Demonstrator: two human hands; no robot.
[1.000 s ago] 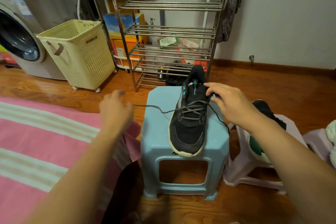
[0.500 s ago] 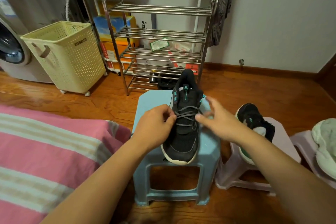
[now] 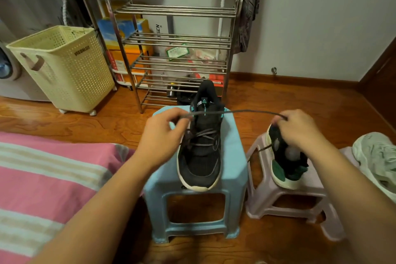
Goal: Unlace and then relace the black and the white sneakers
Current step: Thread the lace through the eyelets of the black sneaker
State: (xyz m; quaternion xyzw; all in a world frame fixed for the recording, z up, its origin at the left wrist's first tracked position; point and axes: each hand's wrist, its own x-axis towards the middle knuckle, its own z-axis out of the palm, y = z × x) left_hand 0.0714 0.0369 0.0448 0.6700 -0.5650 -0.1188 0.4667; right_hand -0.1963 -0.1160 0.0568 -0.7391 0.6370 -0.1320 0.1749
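Observation:
A black sneaker (image 3: 200, 156) with teal trim stands toe toward me on a light blue stool (image 3: 232, 156). Its grey lace (image 3: 242, 111) runs taut across the tongue from hand to hand. My left hand (image 3: 162, 133) pinches the lace at the shoe's left side. My right hand (image 3: 300, 128) pinches the other end out to the right, above a second black sneaker (image 3: 285, 165) on a pale lilac stool (image 3: 285, 197). A white sneaker (image 3: 377, 158) lies at the far right, cut off by the frame edge.
A steel shoe rack (image 3: 175, 49) stands against the wall behind the blue stool. A cream laundry basket (image 3: 64, 66) and a washing machine (image 3: 8, 70) sit at the left. A pink striped bedcover (image 3: 47, 178) fills the lower left. The floor is wood.
My right hand has drawn the lace out to the right, over the second black sneaker. The lace now stretches taut across the tongue. My left hand stays at the shoe's left side.

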